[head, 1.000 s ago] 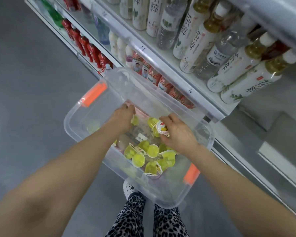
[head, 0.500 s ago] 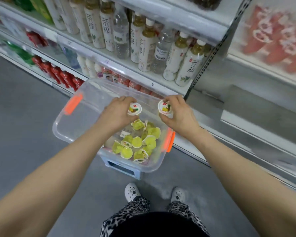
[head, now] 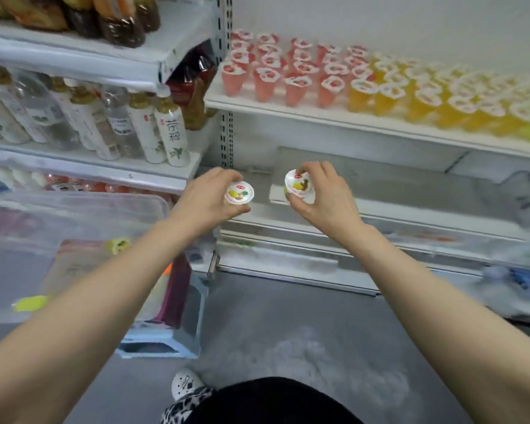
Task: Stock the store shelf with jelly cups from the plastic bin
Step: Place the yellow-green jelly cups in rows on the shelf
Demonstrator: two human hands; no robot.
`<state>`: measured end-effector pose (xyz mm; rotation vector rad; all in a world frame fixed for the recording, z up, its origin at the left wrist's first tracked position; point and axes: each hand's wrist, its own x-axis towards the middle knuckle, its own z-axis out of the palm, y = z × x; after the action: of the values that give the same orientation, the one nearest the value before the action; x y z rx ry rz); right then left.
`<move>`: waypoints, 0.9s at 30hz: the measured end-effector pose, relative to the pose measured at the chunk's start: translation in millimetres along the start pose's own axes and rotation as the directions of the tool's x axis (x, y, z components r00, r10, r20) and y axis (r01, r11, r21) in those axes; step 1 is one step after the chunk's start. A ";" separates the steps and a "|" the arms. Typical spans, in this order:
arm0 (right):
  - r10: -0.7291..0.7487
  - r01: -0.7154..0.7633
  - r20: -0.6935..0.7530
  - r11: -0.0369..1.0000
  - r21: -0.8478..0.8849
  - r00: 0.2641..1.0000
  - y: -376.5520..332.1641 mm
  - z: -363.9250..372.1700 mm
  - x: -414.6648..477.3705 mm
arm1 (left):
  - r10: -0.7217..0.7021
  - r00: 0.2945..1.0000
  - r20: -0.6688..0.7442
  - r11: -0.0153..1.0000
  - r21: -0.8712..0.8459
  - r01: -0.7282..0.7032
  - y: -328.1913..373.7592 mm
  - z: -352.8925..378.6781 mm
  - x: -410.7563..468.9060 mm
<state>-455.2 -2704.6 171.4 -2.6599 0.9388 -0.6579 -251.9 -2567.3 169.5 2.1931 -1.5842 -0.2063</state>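
Observation:
My left hand [head: 205,200] grips a jelly cup [head: 240,192] with a white lid showing a yellow fruit picture. My right hand [head: 322,197] pinches a second jelly cup [head: 299,183] of the same kind by its rim. Both cups are held in the air in front of the lower shelf, below the white jelly shelf [head: 364,120]. On that shelf stand rows of pink jelly cups [head: 288,71] at the left and orange-yellow jelly cups [head: 441,99] to the right. The clear plastic bin [head: 74,240] sits blurred at the left, with a few yellow-green cups inside.
Tea and water bottles [head: 110,123] fill the left shelving bay. The bin rests on a light blue stool [head: 172,338]. A glass-fronted lower shelf [head: 380,215] lies behind my hands. Grey floor [head: 303,347] stretches below, and a blurred blue-white object [head: 520,289] lies at the right.
Both hands lifted a cup each out of the bin and carried them rightward. My view swung from the bin and bottle shelves to the jelly cup shelf.

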 end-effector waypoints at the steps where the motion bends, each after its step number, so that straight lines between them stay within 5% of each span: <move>1: 0.018 -0.018 -0.016 1.000 -0.013 1.000 19.1 -15.4 -9.0 | 0.036 0.999 0.000 0.999 -0.006 -0.036 23.3 7.9 7.6; 13: 0.224 -0.259 -0.223 0.955 -0.141 0.949 226.1 -181.7 -128.2 | 0.375 0.927 0.023 0.924 -0.087 -0.371 285.5 103.1 67.6; 27: 0.402 -0.504 -0.432 0.851 -0.151 0.808 390.6 -299.9 -175.2 | 0.599 0.800 0.034 0.785 -0.223 -0.578 486.8 185.2 159.1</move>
<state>-930.7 -2913.6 229.8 -2.3835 1.8214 -1.0131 -688.1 -2888.1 227.8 1.4564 -2.1188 -0.2749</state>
